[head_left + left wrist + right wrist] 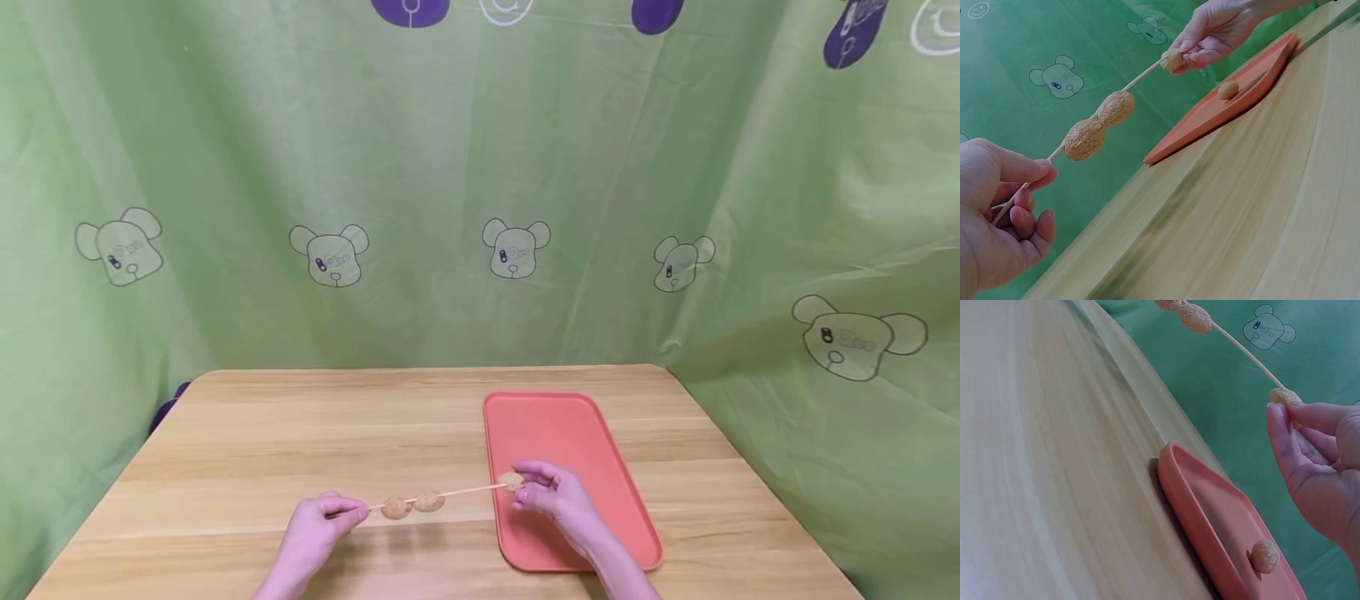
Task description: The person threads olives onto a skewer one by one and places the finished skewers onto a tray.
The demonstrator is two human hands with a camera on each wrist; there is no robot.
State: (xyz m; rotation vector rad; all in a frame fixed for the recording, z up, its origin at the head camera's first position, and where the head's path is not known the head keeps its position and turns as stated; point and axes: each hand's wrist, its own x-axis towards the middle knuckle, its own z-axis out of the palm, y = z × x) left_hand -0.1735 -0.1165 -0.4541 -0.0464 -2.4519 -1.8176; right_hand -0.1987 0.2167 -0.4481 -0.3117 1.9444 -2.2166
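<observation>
A thin wooden skewer (472, 491) is held nearly level above the table. My left hand (313, 527) pinches its left end between thumb and forefinger. Two brown, wrinkled balls, like fried meatballs, are threaded side by side near that hand: one ball (1084, 139) closer to it, another ball (1115, 109) just beyond. At the skewer's far end, my right hand (553, 498) pinches a third ball (1283, 396) with thumb and fingertips; the skewer's tip meets it. How deep the tip goes in cannot be seen. Another ball (1265, 556) lies on the tray, hidden in the head view.
The pink-red rectangular tray (543, 417) with a low rim lies on the right part of the wooden table (300, 433), below my right hand. A green curtain (420, 317) with bear-head prints hangs behind the table and along its sides.
</observation>
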